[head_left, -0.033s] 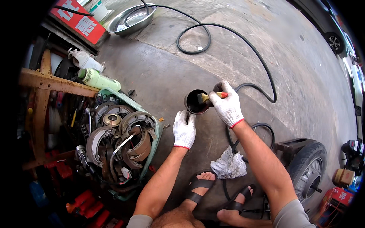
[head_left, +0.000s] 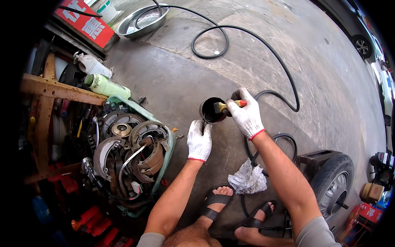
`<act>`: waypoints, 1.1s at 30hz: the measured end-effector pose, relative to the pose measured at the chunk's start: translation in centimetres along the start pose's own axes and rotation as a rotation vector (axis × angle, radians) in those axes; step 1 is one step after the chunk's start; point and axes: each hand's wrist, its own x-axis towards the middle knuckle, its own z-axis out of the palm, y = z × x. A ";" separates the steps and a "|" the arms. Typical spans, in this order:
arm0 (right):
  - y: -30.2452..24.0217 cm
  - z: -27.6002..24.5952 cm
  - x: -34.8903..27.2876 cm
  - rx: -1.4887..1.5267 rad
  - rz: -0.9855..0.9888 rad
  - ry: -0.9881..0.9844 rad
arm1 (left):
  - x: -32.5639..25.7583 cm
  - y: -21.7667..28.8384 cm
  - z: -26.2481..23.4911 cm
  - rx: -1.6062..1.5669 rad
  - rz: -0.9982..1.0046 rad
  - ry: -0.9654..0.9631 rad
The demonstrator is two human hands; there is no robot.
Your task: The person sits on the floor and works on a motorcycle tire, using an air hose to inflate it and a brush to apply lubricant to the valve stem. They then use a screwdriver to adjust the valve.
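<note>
A round, dark-lined metal can (head_left: 209, 114) is in front of me, its open mouth facing up toward me. My left hand (head_left: 199, 140), in a white knit glove with a red cuff, grips the can at its near edge, with the fingertips partly hidden. In the same kind of glove, with darkened fingers, my right hand (head_left: 246, 114) is closed around the handle of a paintbrush (head_left: 222, 106). The brush has a yellowish handle with a red end. Its dark bristles point into the can's mouth; whether they touch the inside cannot be seen.
To the left, a greenish bin (head_left: 171, 144) is heaped with brake shoes (head_left: 108, 154) and metal parts. A green bottle (head_left: 108, 86) lies beyond it. A black hose (head_left: 284, 66) loops across the concrete. Crumpled paper (head_left: 247, 178) lies by my feet, and a wheel (head_left: 334, 185) stands at right.
</note>
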 end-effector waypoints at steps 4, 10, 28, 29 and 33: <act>-0.4 0.1 -1.0 -0.119 -0.129 -0.039 | 0.3 0.0 -0.2 0.053 0.065 0.030; 0.2 -0.2 -1.5 0.216 0.226 -0.189 | 0.2 -0.1 -0.6 0.102 0.128 -0.009; -0.4 -4.9 -1.5 0.349 0.359 -0.266 | 0.5 -0.9 -2.3 0.104 0.158 -0.042; -0.6 -4.8 -1.5 0.340 0.369 -0.290 | 0.4 -0.7 -2.4 0.108 0.174 -0.041; -1.4 -3.4 -2.0 0.283 0.341 -0.354 | 0.4 -0.1 -2.5 0.147 0.200 -0.044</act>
